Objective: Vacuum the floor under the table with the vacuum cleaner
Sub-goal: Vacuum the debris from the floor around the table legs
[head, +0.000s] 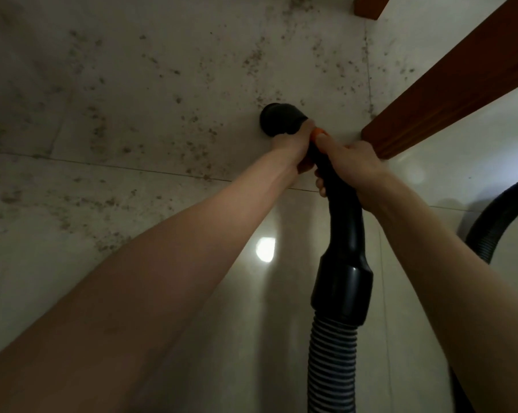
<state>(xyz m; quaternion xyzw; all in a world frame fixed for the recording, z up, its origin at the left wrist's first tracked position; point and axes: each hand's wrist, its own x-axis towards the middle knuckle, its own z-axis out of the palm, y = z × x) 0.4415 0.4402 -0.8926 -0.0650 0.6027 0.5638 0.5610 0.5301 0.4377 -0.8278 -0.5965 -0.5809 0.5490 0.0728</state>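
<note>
A black vacuum handle [344, 222] runs forward from a ribbed hose [332, 359] to a round black nozzle [277, 119] that sits on the pale tiled floor [150, 93]. My left hand [293, 147] grips the tube just behind the nozzle. My right hand [353, 168] grips the handle a little further back, its thumb lying by an orange button [319, 132]. Dark specks of dirt [192, 144] are scattered over the tiles ahead and to the left of the nozzle.
A brown wooden table leg [448, 84] stands on the floor just right of my hands. Another wooden leg [371, 5] shows at the top edge. A loop of black hose [499, 216] lies at the right. A light reflection [265, 248] glares on the tiles.
</note>
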